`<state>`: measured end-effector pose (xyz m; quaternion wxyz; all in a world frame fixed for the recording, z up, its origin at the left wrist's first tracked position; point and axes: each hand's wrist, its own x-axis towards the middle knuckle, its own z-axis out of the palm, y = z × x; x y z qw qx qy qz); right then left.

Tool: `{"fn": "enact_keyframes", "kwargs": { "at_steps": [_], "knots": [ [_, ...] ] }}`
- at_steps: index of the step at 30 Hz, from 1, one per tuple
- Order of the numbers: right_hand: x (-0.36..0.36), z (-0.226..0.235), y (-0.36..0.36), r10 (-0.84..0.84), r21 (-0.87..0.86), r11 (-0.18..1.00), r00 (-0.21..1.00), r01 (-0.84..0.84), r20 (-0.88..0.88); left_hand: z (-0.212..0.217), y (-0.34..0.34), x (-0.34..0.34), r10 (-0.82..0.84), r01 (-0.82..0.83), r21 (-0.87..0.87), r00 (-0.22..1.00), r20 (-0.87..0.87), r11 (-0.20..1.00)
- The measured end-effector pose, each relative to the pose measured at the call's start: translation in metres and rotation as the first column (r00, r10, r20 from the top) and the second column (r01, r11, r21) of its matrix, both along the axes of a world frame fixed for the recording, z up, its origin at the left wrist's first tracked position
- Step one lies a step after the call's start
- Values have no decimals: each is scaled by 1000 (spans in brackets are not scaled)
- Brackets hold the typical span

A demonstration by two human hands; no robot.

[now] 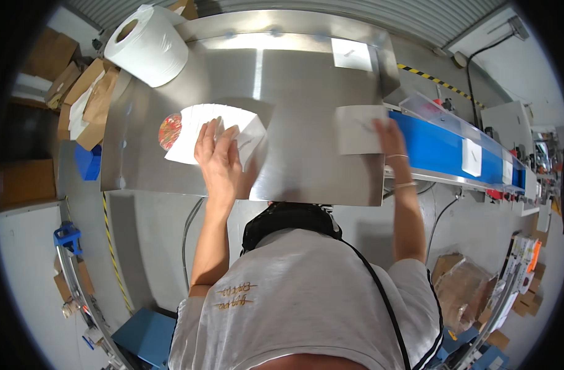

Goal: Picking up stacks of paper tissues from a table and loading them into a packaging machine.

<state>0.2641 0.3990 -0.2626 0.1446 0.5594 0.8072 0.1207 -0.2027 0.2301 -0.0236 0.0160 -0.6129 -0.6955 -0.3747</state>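
A fanned row of white square paper packets (pixel 192 145) lies on the left part of the steel table. My left hand (pixel 219 151) rests on its right end with the fingers stretched out over the top pieces. Against the row's left end sits a round red, multicoloured patterned piece (pixel 170 132), partly covered by it. At the table's right edge my right hand (pixel 392 140), smeared by motion, pinches the right side of a white square packet (pixel 358 129). That packet is flat and also blurred. Whether it touches the table, I cannot tell.
A blue conveyor belt (pixel 433 143) adjoins the table's right edge, with white packets (pixel 471 157) on it and a clear guard (pixel 455 123) along its far side. Another white square (pixel 352 54) lies at the table's back right. A large white roll (pixel 161 55) stands back left, near cardboard boxes (pixel 87 102).
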Motion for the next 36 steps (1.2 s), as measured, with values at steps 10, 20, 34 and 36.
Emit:
{"fn": "enact_keyframes", "kwargs": {
  "at_steps": [10,20,34,36],
  "knots": [
    [-123,165,-24,73,120,990,466,74,-882,-6,-10,-11,44,-44,-13,999,11,999],
    [-321,169,-36,358,137,717,193,-683,-913,6,-6,-12,-8,6,-77,1000,-20,997],
    [-7,144,-34,-591,-415,768,289,488,-753,-6,-6,-26,70,-70,-17,997,20,997],
    [-31,159,-47,-534,204,706,699,678,-476,-7,-7,-27,80,-80,-12,997,8,997]
  ]
}}
